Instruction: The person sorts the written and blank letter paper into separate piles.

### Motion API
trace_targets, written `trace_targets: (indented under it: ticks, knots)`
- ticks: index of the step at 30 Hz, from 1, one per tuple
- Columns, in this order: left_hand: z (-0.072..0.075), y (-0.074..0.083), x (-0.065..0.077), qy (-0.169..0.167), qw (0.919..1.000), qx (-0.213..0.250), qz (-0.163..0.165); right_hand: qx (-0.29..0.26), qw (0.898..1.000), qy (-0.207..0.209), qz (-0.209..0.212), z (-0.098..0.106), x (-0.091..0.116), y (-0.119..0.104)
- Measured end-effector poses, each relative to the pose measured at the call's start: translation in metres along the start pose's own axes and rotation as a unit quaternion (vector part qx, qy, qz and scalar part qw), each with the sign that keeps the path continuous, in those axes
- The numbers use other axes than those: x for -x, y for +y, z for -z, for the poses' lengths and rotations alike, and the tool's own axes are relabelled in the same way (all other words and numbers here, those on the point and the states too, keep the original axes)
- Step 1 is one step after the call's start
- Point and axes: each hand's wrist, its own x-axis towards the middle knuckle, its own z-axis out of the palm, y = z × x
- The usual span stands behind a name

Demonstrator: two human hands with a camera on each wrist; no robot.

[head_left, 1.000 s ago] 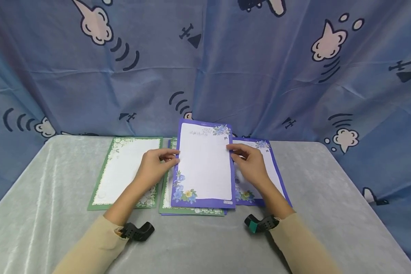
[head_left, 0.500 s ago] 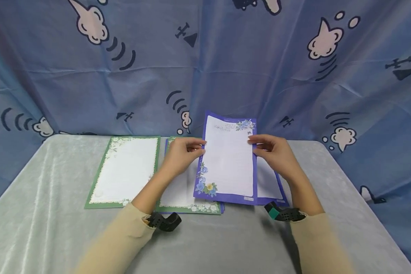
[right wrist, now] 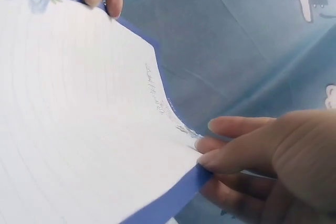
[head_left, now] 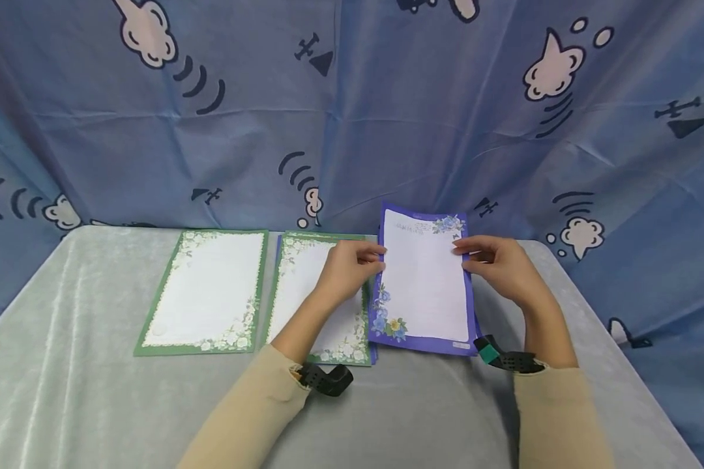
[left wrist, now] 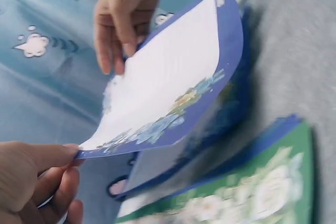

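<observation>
Between both hands is a sheet of purple-bordered paper (head_left: pixel 425 280) with blue flowers in two corners and faint ruled lines. My left hand (head_left: pixel 349 268) pinches its left edge, and my right hand (head_left: pixel 501 268) pinches the right edge. In the left wrist view the sheet (left wrist: pixel 168 66) bows and hangs above another purple-bordered sheet (left wrist: pixel 157 171), which it mostly covers in the head view. Under my left forearm lies a green-bordered sheet (head_left: pixel 305 293) with white flowers, a purple edge showing beneath it.
Farther left, another green-bordered sheet (head_left: pixel 208 293) lies flat on the grey cloth-covered table (head_left: pixel 416 417). A blue printed curtain (head_left: pixel 240 163) hangs along the table's back edge. Each wrist wears a black device.
Both hands have carried the purple-bordered sheet rightward, from over the middle green-bordered sheet to over the purple-bordered one at the right. It rose, then came lower. The middle green-bordered sheet is more exposed.
</observation>
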Motion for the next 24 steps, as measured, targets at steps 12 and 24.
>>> trace_targets:
  ticks: [12,24]
  knots:
    - [-0.021,-0.019,-0.004,0.001,0.9994,-0.021,0.028,0.009,1.0,-0.009,-0.015,-0.021,-0.013,0.035]
    - [-0.031,-0.044,-0.002,-0.018,0.9909,-0.133,0.004,-0.007,1.0,-0.001,-0.015,-0.038,-0.016,0.056]
